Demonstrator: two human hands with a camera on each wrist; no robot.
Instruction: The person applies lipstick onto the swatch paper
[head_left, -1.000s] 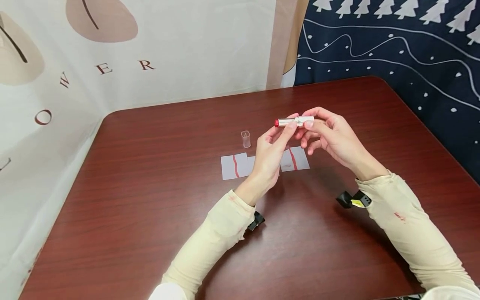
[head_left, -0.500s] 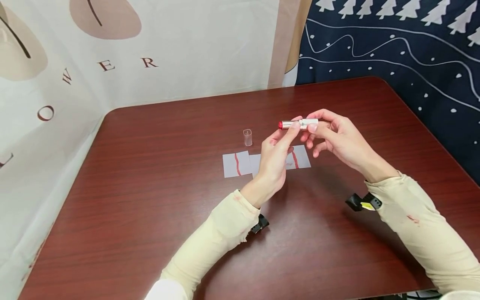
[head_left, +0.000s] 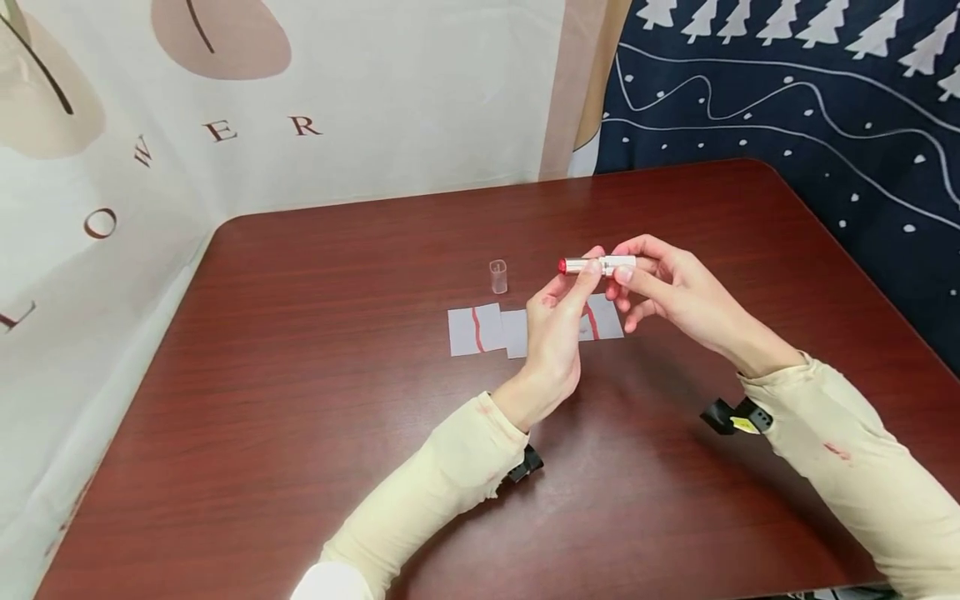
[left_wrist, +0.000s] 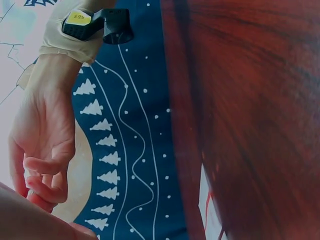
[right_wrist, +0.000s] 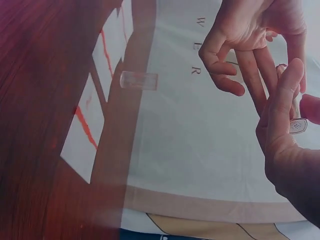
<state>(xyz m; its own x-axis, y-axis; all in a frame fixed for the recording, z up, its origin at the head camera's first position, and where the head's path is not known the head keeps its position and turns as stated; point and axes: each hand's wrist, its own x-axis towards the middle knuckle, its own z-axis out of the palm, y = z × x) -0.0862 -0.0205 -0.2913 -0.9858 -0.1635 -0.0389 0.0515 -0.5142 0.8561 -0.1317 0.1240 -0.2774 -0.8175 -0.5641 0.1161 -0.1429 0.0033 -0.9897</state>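
In the head view an uncapped lipstick [head_left: 617, 262] lies level in the air, its red tip pointing left. My left hand [head_left: 553, 346] pinches its silver middle between thumb and fingers. At the white base end, the thumb and fingers of my right hand [head_left: 693, 310] hold it. The right wrist view shows the flat end of the lipstick base [right_wrist: 298, 126] between the fingers. In the left wrist view the lipstick is hidden; only the right hand [left_wrist: 47, 122] and part of the left hand [left_wrist: 35, 217] appear.
A clear cap [head_left: 498, 277] stands on the brown table [head_left: 315, 350] beyond the papers. Below the hands lie a left paper [head_left: 463, 333], a middle paper [head_left: 516, 335] and a right paper [head_left: 611, 321]; red strokes mark the outer two. Printed cloths [head_left: 420, 92] hang behind.
Both hands have come slightly lower and nearer with the lipstick, still gripping it at both ends. The head view has shifted a little. Cap and papers have stayed in place.
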